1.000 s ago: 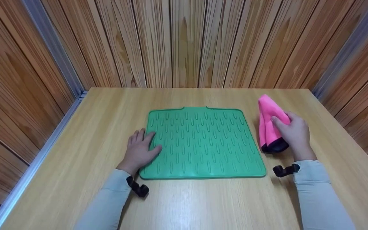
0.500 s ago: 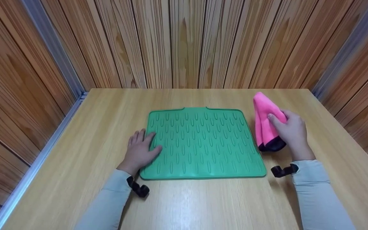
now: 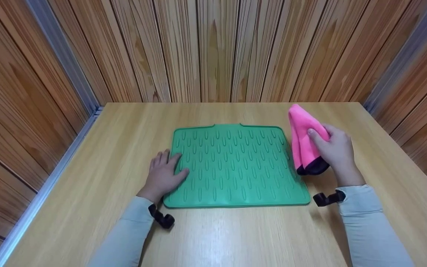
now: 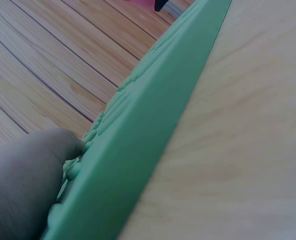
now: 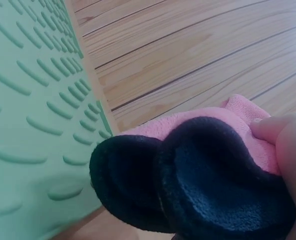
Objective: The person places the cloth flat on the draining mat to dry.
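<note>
A green rubbery mat [image 3: 232, 167] with rows of raised oval ridges lies on the table. My left hand [image 3: 163, 174] rests on its left edge, fingers spread, thumb on the ridged surface. The left wrist view shows the thumb [image 4: 38, 170] against the mat's rim [image 4: 143, 125]. My right hand [image 3: 337, 148] grips a folded pink cloth [image 3: 304, 137], thumb on the near side. The cloth is held up over the mat's right edge, with its dark end toward me. In the right wrist view that fuzzy dark end [image 5: 217, 185] bulges in two rounded folds.
The wooden table [image 3: 213, 237] extends around the mat on all sides. Wood-plank walls [image 3: 213, 52] enclose the back and both sides, with a metal rail [image 3: 50, 167] along the left edge. Black camera mounts [image 3: 161, 218] sit on both wrists.
My right hand has shifted slightly left and away from me with the pink cloth, so the cloth now overlaps the mat's right edge. The left hand has stayed on the mat.
</note>
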`<action>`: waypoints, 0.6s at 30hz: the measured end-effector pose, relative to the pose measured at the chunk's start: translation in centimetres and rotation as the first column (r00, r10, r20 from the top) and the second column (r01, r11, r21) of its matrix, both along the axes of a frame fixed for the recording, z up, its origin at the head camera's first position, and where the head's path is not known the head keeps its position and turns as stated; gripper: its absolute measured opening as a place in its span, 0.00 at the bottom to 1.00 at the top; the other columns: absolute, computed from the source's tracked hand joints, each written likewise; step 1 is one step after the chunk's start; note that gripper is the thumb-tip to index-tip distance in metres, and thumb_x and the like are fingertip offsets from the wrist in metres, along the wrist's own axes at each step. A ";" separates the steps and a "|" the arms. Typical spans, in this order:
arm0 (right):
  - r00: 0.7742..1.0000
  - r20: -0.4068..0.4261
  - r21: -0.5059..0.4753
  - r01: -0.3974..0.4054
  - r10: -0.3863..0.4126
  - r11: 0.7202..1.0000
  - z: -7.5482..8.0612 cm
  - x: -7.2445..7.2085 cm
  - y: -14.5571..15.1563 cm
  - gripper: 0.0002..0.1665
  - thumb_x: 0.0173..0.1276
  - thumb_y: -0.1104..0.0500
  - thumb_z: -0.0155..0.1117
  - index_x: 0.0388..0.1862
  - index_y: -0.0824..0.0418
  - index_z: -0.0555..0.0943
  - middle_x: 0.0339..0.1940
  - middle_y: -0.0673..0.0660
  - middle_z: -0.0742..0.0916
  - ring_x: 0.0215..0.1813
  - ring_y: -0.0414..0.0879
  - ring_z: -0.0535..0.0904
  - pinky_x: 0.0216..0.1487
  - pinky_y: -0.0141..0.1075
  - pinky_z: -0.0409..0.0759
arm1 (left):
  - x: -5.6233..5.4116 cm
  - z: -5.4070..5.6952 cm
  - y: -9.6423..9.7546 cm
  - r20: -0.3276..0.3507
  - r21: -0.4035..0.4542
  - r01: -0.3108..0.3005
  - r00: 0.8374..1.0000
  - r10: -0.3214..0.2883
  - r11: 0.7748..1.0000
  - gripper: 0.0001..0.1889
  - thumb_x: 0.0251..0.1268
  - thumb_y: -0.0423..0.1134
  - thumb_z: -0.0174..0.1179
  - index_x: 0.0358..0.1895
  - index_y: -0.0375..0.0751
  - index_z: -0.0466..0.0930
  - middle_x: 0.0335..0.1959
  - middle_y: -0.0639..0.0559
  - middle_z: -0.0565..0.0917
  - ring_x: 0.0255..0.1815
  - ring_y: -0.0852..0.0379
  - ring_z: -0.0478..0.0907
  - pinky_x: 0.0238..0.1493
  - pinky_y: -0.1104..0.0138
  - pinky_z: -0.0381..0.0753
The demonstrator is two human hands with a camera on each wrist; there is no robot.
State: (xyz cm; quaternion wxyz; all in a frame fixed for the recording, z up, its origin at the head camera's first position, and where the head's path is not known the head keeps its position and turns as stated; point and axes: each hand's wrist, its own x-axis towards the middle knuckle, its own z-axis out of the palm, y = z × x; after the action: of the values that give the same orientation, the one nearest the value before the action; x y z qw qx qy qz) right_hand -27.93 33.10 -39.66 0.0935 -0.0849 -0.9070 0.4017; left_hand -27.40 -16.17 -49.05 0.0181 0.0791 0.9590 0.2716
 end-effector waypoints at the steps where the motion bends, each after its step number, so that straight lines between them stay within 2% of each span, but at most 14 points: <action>1: 1.000 -0.003 -0.002 -0.002 0.002 1.000 0.0 0.0 -0.1 0.42 0.86 0.33 0.60 0.82 0.61 0.78 0.60 0.68 0.88 0.52 0.54 0.82 0.41 0.21 0.81 | 0.0 0.0 0.0 0.004 0.000 0.000 1.000 0.000 1.000 0.41 0.82 0.59 0.56 0.89 0.41 0.65 0.94 0.27 0.52 0.96 0.24 0.42 0.95 0.32 0.40; 8: 1.000 -0.024 -0.018 -0.013 0.013 1.000 0.1 0.2 -0.9 0.42 0.86 0.32 0.57 0.80 0.61 0.80 0.57 0.66 0.88 0.51 0.54 0.83 0.41 0.23 0.82 | 0.0 0.0 0.0 0.011 0.005 -0.004 1.000 0.004 1.000 0.41 0.82 0.60 0.56 0.90 0.42 0.64 0.95 0.28 0.50 0.97 0.25 0.41 0.95 0.33 0.39; 18: 0.996 -0.075 0.026 -0.047 0.049 0.999 0.2 0.4 -2.5 0.38 0.88 0.34 0.57 0.74 0.63 0.84 0.50 0.67 0.90 0.44 0.51 0.83 0.39 0.26 0.82 | 0.0 0.0 0.0 -0.003 0.010 -0.002 1.000 0.002 1.000 0.41 0.82 0.59 0.56 0.89 0.40 0.66 0.94 0.27 0.52 0.96 0.24 0.42 0.95 0.33 0.40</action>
State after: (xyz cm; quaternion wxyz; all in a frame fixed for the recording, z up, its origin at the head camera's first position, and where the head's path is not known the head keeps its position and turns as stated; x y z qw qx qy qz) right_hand -27.54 30.62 -39.45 0.1189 -0.0466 -0.9094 0.3959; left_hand -27.43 -16.18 -49.00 0.0161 0.0784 0.9577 0.2765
